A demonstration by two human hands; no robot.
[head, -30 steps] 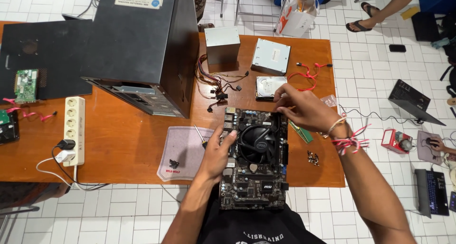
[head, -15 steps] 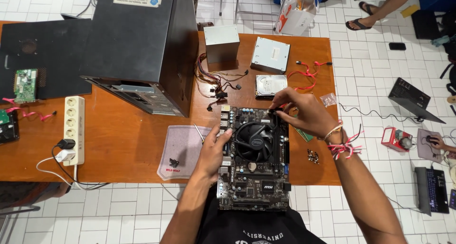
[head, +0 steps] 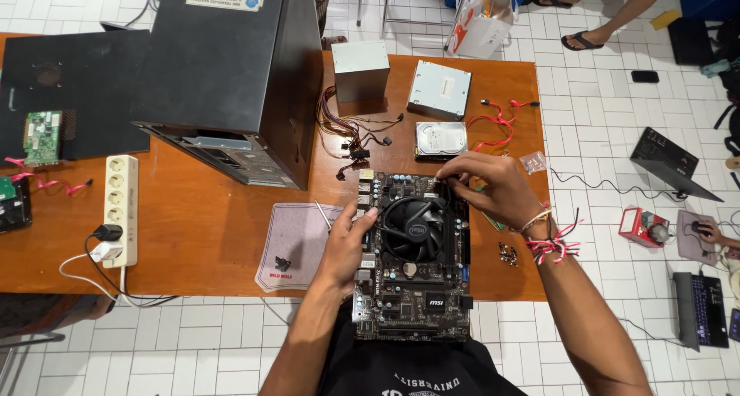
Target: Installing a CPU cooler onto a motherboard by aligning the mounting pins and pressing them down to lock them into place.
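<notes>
A dark motherboard (head: 412, 288) with a round black cooler fan (head: 414, 228) lies at the near edge of the orange wooden table (head: 200, 226), partly overhanging it. My left hand (head: 348, 242) grips the board's left edge, thumb on top. My right hand (head: 486, 188) rests over the board's far right corner, fingers pinched at something small there; I cannot make out what. A red and white string bracelet hangs at that wrist.
An open black computer case (head: 231, 72) stands at the far left. A grey power supply (head: 360, 68), an optical drive (head: 439, 89), a hard disk (head: 441, 140), red cables (head: 501, 122), a grey pouch (head: 297, 246), loose screws (head: 507, 253) and a white power strip (head: 121, 207) lie around. A person's hand uses a mouse on the floor at right.
My right hand has slid left and nearer, onto the board's far right corner. The left hand has shifted slightly along the left edge. The board stays put.
</notes>
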